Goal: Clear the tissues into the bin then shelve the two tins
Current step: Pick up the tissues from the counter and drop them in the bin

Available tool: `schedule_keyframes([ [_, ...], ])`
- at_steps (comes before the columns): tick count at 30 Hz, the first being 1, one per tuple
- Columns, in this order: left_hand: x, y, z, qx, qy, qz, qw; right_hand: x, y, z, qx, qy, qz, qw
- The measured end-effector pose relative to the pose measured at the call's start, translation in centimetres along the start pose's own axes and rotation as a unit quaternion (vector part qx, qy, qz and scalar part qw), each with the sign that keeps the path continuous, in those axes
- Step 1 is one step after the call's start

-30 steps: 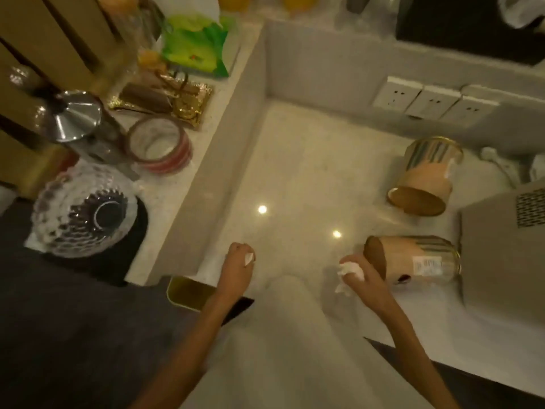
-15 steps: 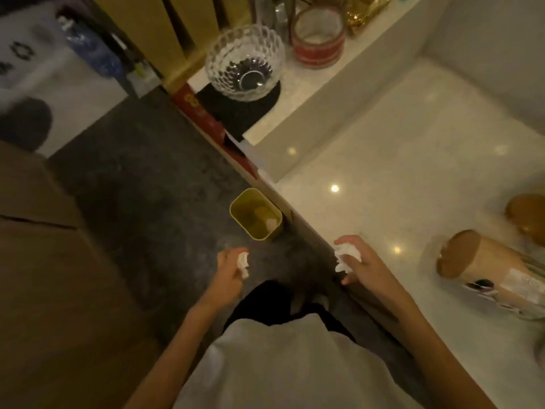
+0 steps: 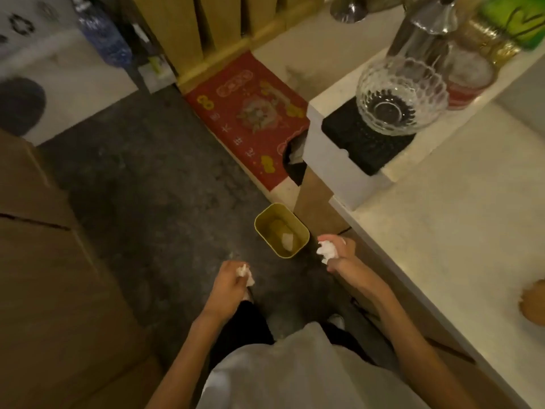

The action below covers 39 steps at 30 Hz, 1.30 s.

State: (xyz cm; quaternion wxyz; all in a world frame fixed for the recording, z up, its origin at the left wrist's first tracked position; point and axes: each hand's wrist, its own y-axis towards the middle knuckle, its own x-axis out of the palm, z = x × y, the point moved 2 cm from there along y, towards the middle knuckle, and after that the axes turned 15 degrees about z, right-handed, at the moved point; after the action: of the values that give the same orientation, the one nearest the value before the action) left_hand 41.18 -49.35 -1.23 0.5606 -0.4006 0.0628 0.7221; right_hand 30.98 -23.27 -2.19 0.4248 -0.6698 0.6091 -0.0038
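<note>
Lying forward of both grips on the dark floor, the small yellow rounded-rectangular bin is approached nearest by the right hand, closed around a crumpled white tissue, while another tissue wad is clutched in the left hand, further back.

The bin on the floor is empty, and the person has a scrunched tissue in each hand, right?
Not quite. The bin is not empty: the head view shows something white, which looks like a tissue, already lying inside it. The rest holds: the bin stands on the floor, and the left hand and the right hand each hold a scrunched tissue.
</note>
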Motion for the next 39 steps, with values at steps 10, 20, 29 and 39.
schedule_keyframes([
  [10,3.1,15.1,-6.5,-0.044,0.028,-0.111,0.992,12.2,8.0,-2.2,-0.016,0.048,-0.015,0.999],
  [20,28.4,34.0,-19.5,0.082,0.154,-0.122,0.977,28.0,32.6,15.0,0.016,-0.084,0.113,0.99],
  [29,46.6,45.1,-29.0,0.132,0.341,-0.227,0.903,38.2,49.3,31.3,-0.1,-0.399,-0.043,0.911],
  [39,41.2,44.2,-28.8,0.214,0.396,-0.244,0.859,35.8,45.4,25.7,-0.021,-0.365,-0.126,0.922],
])
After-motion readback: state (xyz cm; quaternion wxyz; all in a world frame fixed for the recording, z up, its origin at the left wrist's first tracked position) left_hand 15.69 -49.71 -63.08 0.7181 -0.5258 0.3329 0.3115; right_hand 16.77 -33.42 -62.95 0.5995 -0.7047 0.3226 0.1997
